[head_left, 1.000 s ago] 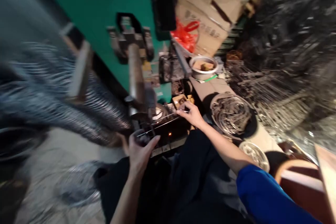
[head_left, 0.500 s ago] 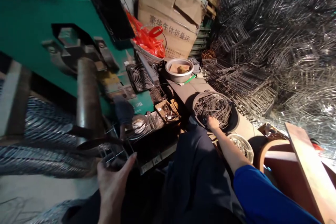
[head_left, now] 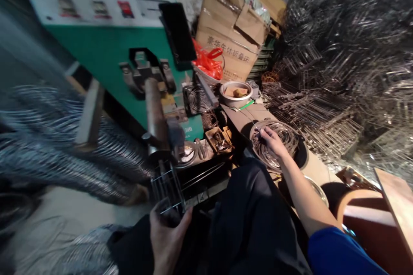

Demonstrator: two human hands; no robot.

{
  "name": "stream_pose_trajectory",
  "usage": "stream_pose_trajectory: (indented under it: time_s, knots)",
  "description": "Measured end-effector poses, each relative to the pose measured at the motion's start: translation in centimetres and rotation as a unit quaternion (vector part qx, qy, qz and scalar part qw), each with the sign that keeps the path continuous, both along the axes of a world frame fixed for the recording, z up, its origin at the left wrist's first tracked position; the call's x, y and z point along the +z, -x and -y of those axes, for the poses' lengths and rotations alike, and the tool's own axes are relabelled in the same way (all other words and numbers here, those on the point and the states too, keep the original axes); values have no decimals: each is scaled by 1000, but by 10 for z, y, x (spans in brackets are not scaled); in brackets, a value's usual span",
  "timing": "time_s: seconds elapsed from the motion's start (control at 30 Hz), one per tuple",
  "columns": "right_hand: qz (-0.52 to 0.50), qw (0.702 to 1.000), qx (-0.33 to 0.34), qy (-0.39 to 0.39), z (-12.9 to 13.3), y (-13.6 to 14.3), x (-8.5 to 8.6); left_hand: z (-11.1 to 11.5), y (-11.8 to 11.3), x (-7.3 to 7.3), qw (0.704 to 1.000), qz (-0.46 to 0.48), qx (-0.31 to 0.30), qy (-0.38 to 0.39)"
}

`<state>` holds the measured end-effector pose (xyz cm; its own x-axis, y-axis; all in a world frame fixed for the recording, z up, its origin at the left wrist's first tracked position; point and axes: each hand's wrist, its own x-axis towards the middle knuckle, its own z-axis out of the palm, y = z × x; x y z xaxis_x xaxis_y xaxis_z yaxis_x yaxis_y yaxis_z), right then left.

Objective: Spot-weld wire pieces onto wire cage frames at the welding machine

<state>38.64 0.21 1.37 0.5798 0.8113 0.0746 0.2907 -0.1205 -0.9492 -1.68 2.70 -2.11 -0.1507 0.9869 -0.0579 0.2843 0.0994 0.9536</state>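
My left hand point(head_left: 170, 228) grips a small wire frame point(head_left: 165, 182) from below, thumb and fingers around its lower end. The frame stands just under the end of a thick metal bar point(head_left: 155, 114) that juts from a green machine point(head_left: 106, 58). Above a dark round basin point(head_left: 302, 154) is my right hand point(head_left: 273, 141), its fingers pinched on a thin wire piece point(head_left: 254, 124) that points up and left. Many grey wire rings point(head_left: 284, 135) lie coiled in that basin. The wire's lower part is hidden by the fingers.
A white bowl point(head_left: 237, 101), a cardboard tray of small metal parts point(head_left: 219, 139) and a metal bowl point(head_left: 319, 191) stand around. Wire racks point(head_left: 335, 124) pile up on the right. Wire bundles point(head_left: 64, 146) lie left. A board point(head_left: 398, 202) leans across a brown bin point(head_left: 355, 219).
My right hand has come up from among the rings with a thin wire in its fingers. The view has swung left, so everything sits further right. My left hand still holds the wire frame.
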Motion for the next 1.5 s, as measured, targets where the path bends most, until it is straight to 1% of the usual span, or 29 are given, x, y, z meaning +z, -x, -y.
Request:
stream_pose_trajectory:
  time_s: [0.07, 0.1, 0.17, 0.3, 0.43, 0.53, 0.63, 0.83, 0.93, 1.13, 1.3, 1.5]
  knots:
    - [-60, 996, 55, -36, -16, 31, 15, 7, 0, -2, 999, 15, -31, 13]
    - [-61, 995, 72, -37, -23, 47, 20, 11, 0, -2, 999, 21, -44, 18]
    - [-39, 994, 91, -38, -32, 78, 21, 16, -1, -2, 998, 32, -53, 18]
    - [-19, 992, 119, -44, -40, 123, 7, 21, -1, -5, 995, 82, -47, 23]
    - [-30, 986, 164, -9, -46, 147, -7, 22, 1, -8, 992, 100, -65, 29]
    - [-26, 982, 186, 1, -52, 152, -14, 20, 1, -10, 992, 92, -78, 21]
    - [-23, 980, 197, 7, -60, 150, -19, 17, -1, -10, 993, 89, -75, 19]
    - [-26, 981, 194, 6, -70, 146, -27, 10, -7, -9, 993, 102, -57, 17]
    - [-21, 980, 197, 6, -76, 145, -29, 6, -10, -10, 993, 108, -44, 18]
    - [-35, 979, 199, 10, -87, 142, -30, -4, -14, -11, 993, 104, -48, -1]
    - [-54, 977, 206, 12, -94, 140, -33, -9, -17, -13, 995, 96, -34, -12]
    - [-49, 975, 215, 12, -102, 139, -35, -14, -18, -15, 995, 93, -32, -19]
